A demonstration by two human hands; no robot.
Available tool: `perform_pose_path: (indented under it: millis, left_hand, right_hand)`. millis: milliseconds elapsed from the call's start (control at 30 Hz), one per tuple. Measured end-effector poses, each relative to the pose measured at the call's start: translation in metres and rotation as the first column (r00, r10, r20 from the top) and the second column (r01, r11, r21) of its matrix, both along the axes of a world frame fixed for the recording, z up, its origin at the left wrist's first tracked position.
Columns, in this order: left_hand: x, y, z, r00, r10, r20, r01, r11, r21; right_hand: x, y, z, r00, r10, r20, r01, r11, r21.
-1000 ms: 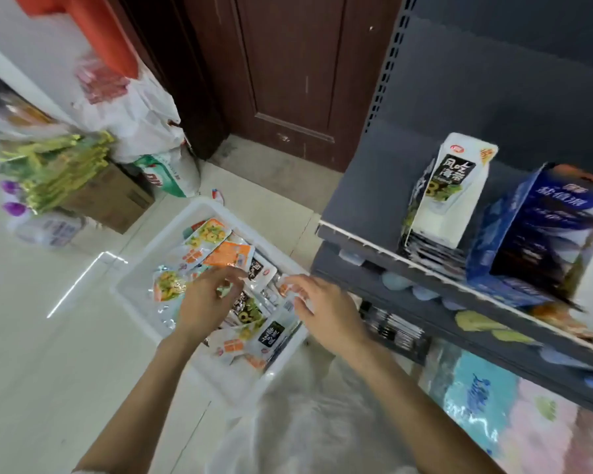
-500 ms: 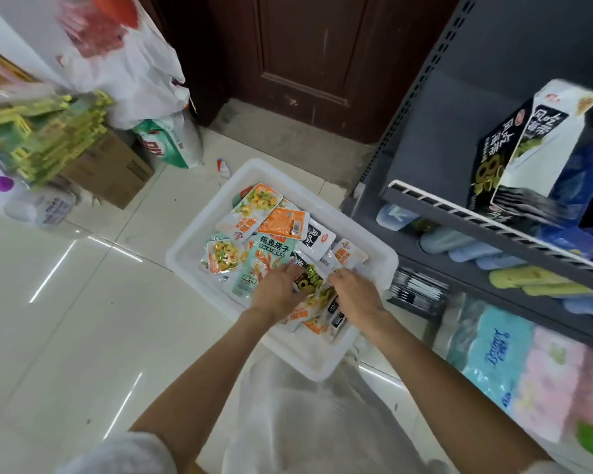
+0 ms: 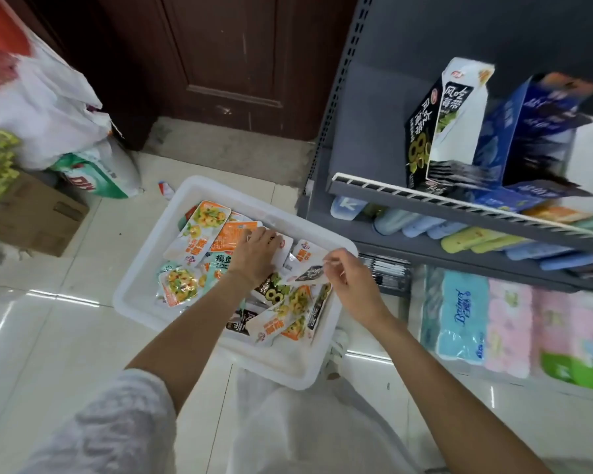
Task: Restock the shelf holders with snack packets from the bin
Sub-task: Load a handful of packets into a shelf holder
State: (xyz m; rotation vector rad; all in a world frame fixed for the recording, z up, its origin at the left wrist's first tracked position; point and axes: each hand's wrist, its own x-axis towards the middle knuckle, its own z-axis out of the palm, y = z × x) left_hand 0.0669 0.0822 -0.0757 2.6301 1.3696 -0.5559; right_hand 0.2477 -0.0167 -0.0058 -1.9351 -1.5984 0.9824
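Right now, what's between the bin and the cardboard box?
Bare tile floor between the bin and the box, seen in the head view.

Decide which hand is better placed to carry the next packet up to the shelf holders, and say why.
Right. The right hand already pinches a black-and-white packet above the bin on the shelf side, nearest the black-and-white holder. The left hand lies on packets deeper in the bin.

You are in a small shop: grey metal shelving (image 3: 459,206) carries display boxes (image 3: 449,121) of snacks, wrapped tissue packs (image 3: 463,316) below, stock cartons (image 3: 31,213) on tiled floor.
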Motion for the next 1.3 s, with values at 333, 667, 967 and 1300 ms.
perform_pose_path:
  millis: [333,667,967,1300]
  left_hand:
    - [-0.026,0.001,0.013,0.844,-0.290,0.452,0.091,0.907,0.412]
    - [-0.026,-0.023,0.097,-0.217,0.556,0.803,-0.590,0.581,-0.561]
    - [-0.027,-0.033,0.118,-0.425,0.739,0.522,-0.328,0.411,-0.850]
    - [0.051,-0.009,0.173,-0.369,0.696,0.617,-0.201,0.588,-0.783]
  right_hand:
    - [0.011,-0.022,0.047,0.286,-0.481,-0.829,0.054,0.872,-0.487]
    - [-0.006,-0.030,0.061,0.605,-0.522,-0.601,0.353,0.853,-0.385]
    - [0.014,-0.027,0.076,0.770,-0.420,-0.480,0.430,0.898,-0.097]
    - [0.145,0.041,0.175,0.899,-0.273,-0.342,0.404,0.818,0.408]
